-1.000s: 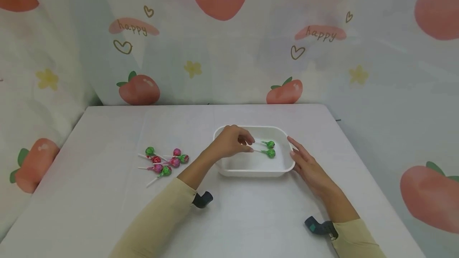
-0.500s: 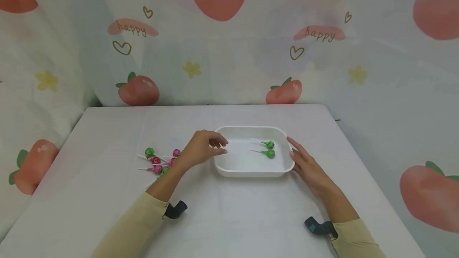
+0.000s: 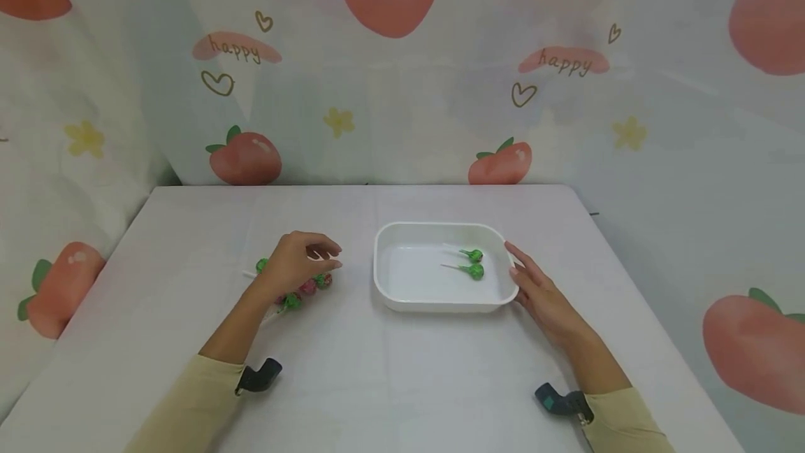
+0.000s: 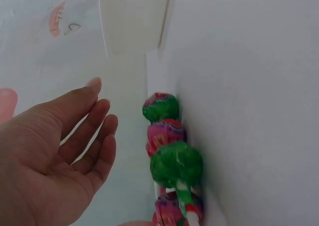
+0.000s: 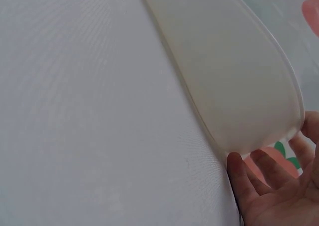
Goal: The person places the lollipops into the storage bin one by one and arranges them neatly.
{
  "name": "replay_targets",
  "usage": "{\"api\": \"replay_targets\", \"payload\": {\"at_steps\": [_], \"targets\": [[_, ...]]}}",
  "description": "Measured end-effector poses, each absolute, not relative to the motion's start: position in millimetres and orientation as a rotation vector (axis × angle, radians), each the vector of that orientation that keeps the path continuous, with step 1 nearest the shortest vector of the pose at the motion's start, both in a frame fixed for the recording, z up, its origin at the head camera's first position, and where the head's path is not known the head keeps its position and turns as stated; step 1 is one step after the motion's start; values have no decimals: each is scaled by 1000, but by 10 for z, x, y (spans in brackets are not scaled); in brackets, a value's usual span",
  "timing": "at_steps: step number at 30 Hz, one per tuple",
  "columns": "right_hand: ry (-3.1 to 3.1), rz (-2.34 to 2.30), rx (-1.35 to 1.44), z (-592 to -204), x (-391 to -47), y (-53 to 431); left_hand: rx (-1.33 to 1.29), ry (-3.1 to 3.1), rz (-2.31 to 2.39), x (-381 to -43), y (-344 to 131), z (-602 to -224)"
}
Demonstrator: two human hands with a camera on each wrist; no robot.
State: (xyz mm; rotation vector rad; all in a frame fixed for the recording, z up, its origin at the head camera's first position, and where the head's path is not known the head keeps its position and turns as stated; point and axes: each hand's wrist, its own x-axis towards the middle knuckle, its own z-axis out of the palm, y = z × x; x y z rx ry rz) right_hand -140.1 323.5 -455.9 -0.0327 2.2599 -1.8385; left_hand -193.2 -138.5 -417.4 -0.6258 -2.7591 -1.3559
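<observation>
1. A white rectangular tray with rounded corners (image 3: 409, 278) is set on a white cloth-covered tabletop (image 3: 390, 383); clock directions are taken from its centre, 12 being away from the person.
2. Inside the tray, two green-wrapped lollipops with white sticks (image 3: 474, 272) are laid towards 3 o'clock, one behind the other, their sticks pointed to 9.
3. At 9 o'clock, outside the tray, a loose cluster of green, pink and red wrapped lollipops (image 3: 291, 300) is partly hidden by the left hand (image 3: 295, 261).
4. The left hand is raised over that cluster, fingers loosely bent, a gap being left between thumb and fingertips.
5. At 3 o'clock, the tray's end is touched by the extended fingers of the right hand (image 3: 544, 299).
6. At 12 o'clock, beyond the tabletop, a pale backdrop printed with red fruit (image 3: 421, 89) is hung.
</observation>
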Motion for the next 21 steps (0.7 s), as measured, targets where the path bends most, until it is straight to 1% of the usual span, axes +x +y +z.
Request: {"api": "replay_targets", "payload": {"at_steps": [8, 21], "targets": [[2257, -1847, -40, -4557, -1401, 3239, -482, -2800, -1380, -1918, -1779, -4272], [2259, -1853, -58, -4572, -1401, 3226, -337, -2859, -1256, -1854, -2118, -4354]]}}
